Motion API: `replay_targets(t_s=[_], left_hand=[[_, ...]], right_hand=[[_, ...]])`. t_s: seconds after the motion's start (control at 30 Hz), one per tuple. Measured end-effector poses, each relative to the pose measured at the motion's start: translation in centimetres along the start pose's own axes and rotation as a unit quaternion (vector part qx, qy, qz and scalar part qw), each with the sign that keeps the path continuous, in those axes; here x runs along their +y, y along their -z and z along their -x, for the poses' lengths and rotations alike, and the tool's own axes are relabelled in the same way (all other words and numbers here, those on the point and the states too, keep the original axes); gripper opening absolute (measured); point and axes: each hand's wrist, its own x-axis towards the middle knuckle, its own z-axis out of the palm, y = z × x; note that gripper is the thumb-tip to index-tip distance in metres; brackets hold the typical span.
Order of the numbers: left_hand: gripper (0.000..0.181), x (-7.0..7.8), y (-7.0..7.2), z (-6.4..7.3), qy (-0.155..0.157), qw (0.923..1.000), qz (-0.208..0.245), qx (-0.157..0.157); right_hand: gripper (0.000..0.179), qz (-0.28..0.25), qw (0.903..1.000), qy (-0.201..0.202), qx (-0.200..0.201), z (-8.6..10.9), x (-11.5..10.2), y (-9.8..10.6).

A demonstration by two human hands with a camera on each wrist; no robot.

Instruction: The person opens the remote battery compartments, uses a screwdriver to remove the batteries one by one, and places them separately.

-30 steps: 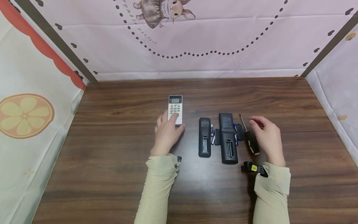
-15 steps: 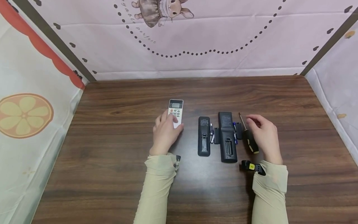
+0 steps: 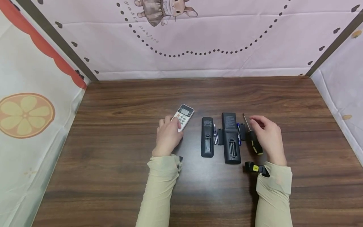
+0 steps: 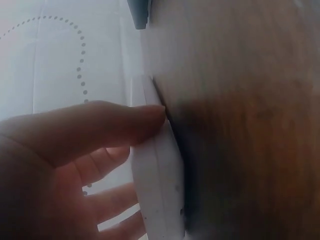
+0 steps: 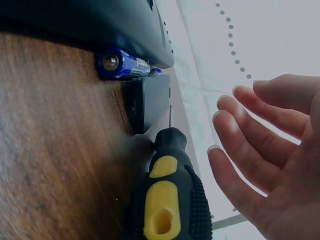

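Wooden desk. Left of larger black remote: white remote, slanted, my left grip pinching. Step seems positioning; next needs steady pinch. Right side: my right grip, loose, holding nothing.

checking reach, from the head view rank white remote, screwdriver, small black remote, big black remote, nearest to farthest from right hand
1. Screwdriver, just left of the right hand
2. Big black remote, left of that
3. Small black remote, farther left
4. White remote, in the left hand
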Motion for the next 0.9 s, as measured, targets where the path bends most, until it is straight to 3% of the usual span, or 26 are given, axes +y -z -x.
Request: replay_targets(t_s=[0.27,0.43,0.53,0.6,0.67,0.7,0.73,0.8,0.9], left_hand=[[0.029,-0.4,0.2,-0.2,0.01,0.9994,0.03,0.014],[0.037,-0.9,0.5,-0.5,0.019,0.9962,0.085,0.009],[0.048,-0.9,0.8,-0.6,0.041,0.9858,0.162,-0.01],[0.059,-0.9,0.9,-0.5,0.051,0.9709,0.233,-0.027],[0.067,-0.8,1.0,-0.4,0.049,0.9466,0.315,-0.048],[0.069,-0.8,1.0,-0.4,0.04,0.9293,0.362,-0.06],[0.07,-0.8,1.0,-0.3,0.03,0.9049,0.418,-0.074],[0.068,-0.8,1.1,-0.1,0.006,0.8392,0.534,-0.104],[0.06,-0.9,1.2,0.2,-0.02,0.7319,0.665,-0.146]], right_hand=[[0.037,0.001,1.0,0.005,-0.002,0.1,-0.1,0.1],[0.035,0.002,0.9999,0.012,-0.004,0.2,-0.2,0.0],[0.035,0.002,0.9998,0.019,-0.004,0.2,-0.3,0.0],[0.035,0.0,0.9997,0.023,-0.004,0.2,-0.4,0.0],[0.035,-0.001,0.9996,0.028,-0.006,0.2,-0.6,-0.1],[0.035,-0.001,0.9995,0.03,-0.006,0.2,-0.6,-0.1],[0.034,-0.002,0.9995,0.032,-0.005,0.3,-0.7,-0.1],[0.034,-0.003,0.9994,0.036,-0.004,0.3,-0.9,-0.2],[0.033,-0.006,0.999,0.043,-0.001,0.4,-1.3,-0.4]])
